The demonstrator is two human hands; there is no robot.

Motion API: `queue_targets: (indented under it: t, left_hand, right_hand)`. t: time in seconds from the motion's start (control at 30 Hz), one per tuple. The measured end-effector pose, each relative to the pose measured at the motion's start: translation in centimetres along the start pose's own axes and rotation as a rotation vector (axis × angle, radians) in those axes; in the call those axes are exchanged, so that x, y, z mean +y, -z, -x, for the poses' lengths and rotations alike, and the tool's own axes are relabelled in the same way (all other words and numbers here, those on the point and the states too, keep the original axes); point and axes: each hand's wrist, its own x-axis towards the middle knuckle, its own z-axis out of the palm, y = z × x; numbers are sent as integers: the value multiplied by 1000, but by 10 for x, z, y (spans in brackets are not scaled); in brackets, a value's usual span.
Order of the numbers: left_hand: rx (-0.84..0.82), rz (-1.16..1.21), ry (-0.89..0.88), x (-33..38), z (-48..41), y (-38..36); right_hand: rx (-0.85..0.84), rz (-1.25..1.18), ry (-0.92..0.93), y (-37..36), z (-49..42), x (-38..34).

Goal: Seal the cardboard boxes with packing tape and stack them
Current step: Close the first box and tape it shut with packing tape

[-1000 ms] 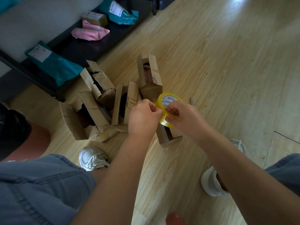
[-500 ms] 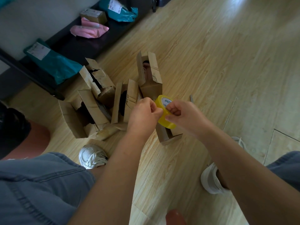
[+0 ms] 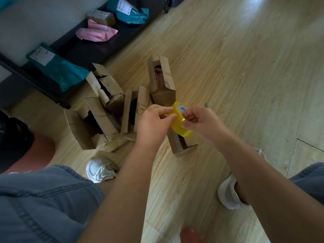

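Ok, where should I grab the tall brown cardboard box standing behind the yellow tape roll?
On the tall brown cardboard box, probably the closed lower body: its two top flaps stand open and loose. Come from its right, which faces the wooden floor; a smaller open cardboard box crowds its left.

The left hand [image 3: 152,121] and right hand [image 3: 203,122] (fingers curled) pinch tape [image 3: 185,132].

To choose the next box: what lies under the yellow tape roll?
An open cardboard box on the floor. The tape roll, left hand and right hand hide its far part; its contents cannot be seen.
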Motion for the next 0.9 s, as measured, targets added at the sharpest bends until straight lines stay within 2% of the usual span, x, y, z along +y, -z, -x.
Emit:
queue_targets:
  t: [0.2, 0.47, 0.7, 0.9]
  left_hand:
    - [113, -90, -7, 4, 4, -7]
    - [53, -377, -71, 3, 3, -13]
    - [-120, -258, 22, 1, 1, -9]
    - [-220, -166, 33, 1, -2, 0]
  right_hand:
    - [23, 16, 2, -3, 2, -1]
    - [6, 62, -9, -5, 1, -2]
    - [-32, 91, -23, -2, 1, 1]
    - [-94, 7, -50, 4, 0, 3]
